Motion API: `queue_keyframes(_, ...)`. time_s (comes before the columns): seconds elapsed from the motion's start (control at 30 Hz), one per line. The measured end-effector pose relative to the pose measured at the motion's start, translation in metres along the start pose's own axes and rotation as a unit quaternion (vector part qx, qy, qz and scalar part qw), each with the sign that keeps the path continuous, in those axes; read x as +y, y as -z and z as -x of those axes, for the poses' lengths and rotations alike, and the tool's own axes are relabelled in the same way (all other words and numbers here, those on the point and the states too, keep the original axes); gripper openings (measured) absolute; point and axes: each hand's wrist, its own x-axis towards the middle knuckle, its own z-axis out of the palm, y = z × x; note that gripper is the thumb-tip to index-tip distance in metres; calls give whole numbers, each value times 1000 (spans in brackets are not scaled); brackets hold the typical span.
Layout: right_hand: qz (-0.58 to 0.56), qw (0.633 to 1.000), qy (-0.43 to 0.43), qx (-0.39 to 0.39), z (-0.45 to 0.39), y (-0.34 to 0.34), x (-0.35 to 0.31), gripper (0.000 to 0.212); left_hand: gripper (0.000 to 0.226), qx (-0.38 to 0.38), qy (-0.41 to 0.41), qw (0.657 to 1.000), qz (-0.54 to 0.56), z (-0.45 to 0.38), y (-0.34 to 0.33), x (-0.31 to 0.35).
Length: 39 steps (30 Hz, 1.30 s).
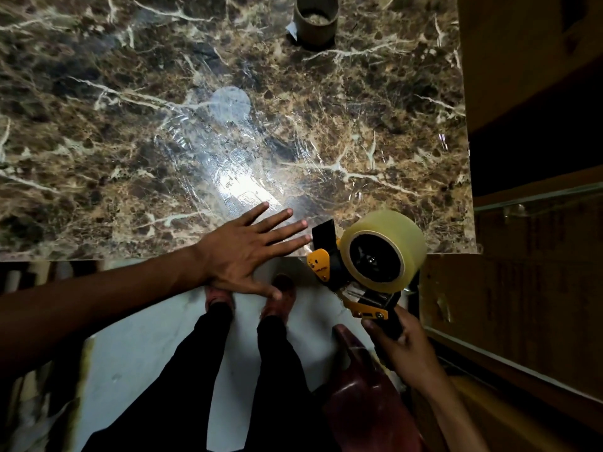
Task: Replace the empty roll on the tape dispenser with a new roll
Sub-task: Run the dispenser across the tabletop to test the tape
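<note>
Right grip [396, 336] wrapped tight around the tape dispenser [350, 272] handle, new roll [385, 251] seated just above my fist. Left hand [241, 256] flat, fingers spread, steadying on the surface [98, 125] edge. Empty core [316, 21] stands far beyond, 1 swap apparently done.

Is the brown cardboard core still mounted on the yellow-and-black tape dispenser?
No, the brown cardboard core stands on the marble table; the dispenser holds a clear roll.

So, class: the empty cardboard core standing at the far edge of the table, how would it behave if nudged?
The empty cardboard core looks hollow and thin-walled, so probably light and easily shifted. Standing on end, it would likely slide or tip; once on its side, it could roll.
</note>
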Motion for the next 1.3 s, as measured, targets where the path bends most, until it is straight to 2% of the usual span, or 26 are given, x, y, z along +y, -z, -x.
queue_keyframes(0.2,-30,999,-26,14,18,9,9,30,109,14,-11,1000,4,-8,-5,15)
queue_keyframes(0.33,-39,999,-29,22,25,11,16,31,112,8,-16,1000,-2,-9,-6,17)
queue_keyframes(0.43,-56,997,-46,24,28,9,5,34,112,2,-31,1000,-4,-13,-9,20)
queue_keyframes(0.53,-84,994,-60,20,36,8,-19,47,112,6,-39,999,-13,-15,-12,22)
queue_keyframes(0.77,-77,994,-72,11,47,19,-1,33,115,18,-30,999,-14,-15,-13,24)
queue_keyframes(0.87,-85,994,-67,22,46,17,-4,42,116,16,-25,999,-17,-15,-12,24)
queue_keyframes(0.93,-75,994,-72,16,47,19,3,32,115,13,-22,1000,-17,-15,-11,25)
queue_keyframes(1.03,-6,997,-56,46,44,16,22,28,115,16,-24,999,-17,-15,-10,26)
queue_keyframes(1.13,-29,997,-33,66,47,11,18,15,115,20,-24,999,-17,-15,-10,26)
queue_keyframes(1.23,-22,998,-28,55,50,5,22,40,115,22,-24,999,-17,-15,-9,26)
queue_keyframes(1.3,21,998,-16,56,46,0,34,31,115,21,-25,999,-15,-14,-9,26)
